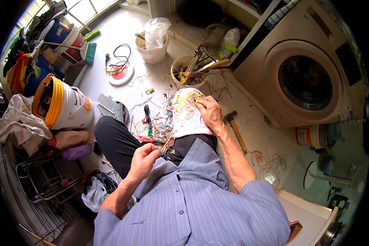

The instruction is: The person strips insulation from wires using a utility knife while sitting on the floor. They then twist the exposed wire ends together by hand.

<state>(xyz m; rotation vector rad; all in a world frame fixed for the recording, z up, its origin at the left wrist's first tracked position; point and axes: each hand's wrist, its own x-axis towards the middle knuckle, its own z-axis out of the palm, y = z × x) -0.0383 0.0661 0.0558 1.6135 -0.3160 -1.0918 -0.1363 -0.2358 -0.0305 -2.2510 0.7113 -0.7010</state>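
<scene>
A pinkish-white cloth (188,121) is draped over my right knee, with several thin yellow wires (186,100) lying loosely across it. Above this cloth my right hand (209,112) is closed, its fingertips pinched at the ends of the yellow wires. My left hand (144,160) is closed too, held over my lap. From its fingertips a short yellow-green wire (166,144) sticks out; the rest of it is hidden. Between my legs a tangle of cut coloured wires (162,121) covers the floor. A dark-handled tool (147,114) lies among them.
A claw hammer (236,132) lies right of my knee, near the washing machine (270,69). Ahead stand a tool-filled bucket (178,80) and a white bucket (153,53) with a plastic bag. A coiled cable (119,63) rests farther left, beyond a yellow-rimmed bucket (71,108).
</scene>
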